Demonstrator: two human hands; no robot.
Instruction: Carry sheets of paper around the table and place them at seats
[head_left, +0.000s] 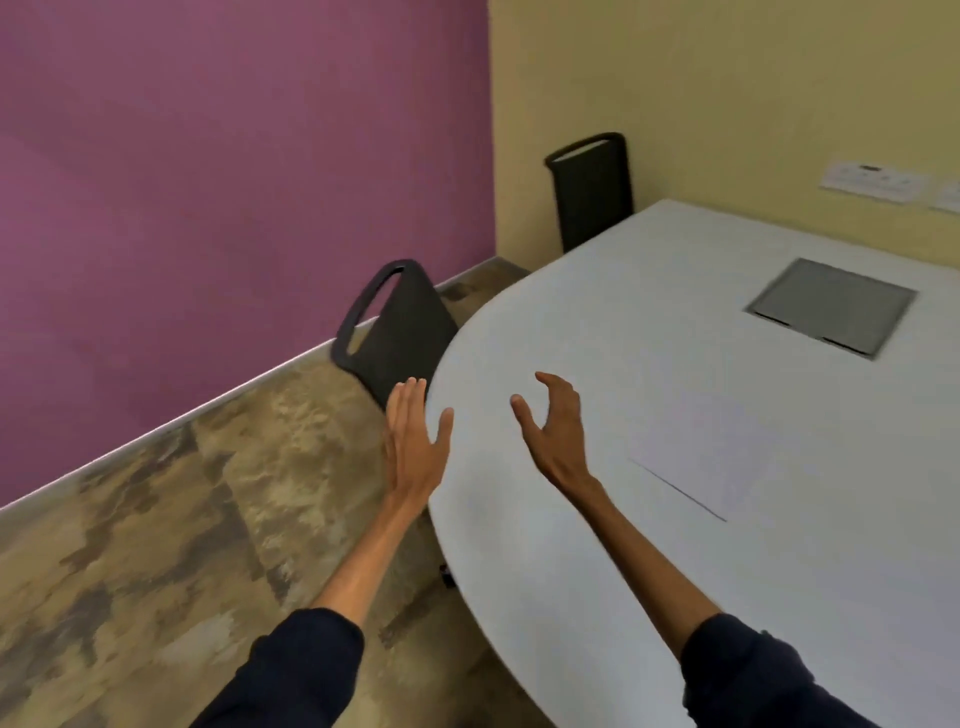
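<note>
A white sheet of paper (711, 452) lies flat on the pale rounded table (649, 322), to the right of my hands. My left hand (415, 441) is held out over the table's curved left edge, fingers straight and apart, holding nothing. My right hand (550, 426) hovers above the tabletop with fingers curled and spread, also holding nothing, a short way left of the sheet. Both forearms reach in from the bottom in dark sleeves.
A black chair (400, 327) is pushed in at the table's left end, just beyond my left hand. A second black chair (592, 187) stands at the far side by the yellow wall. A grey cable hatch (831, 306) is set in the tabletop. Patterned floor lies left.
</note>
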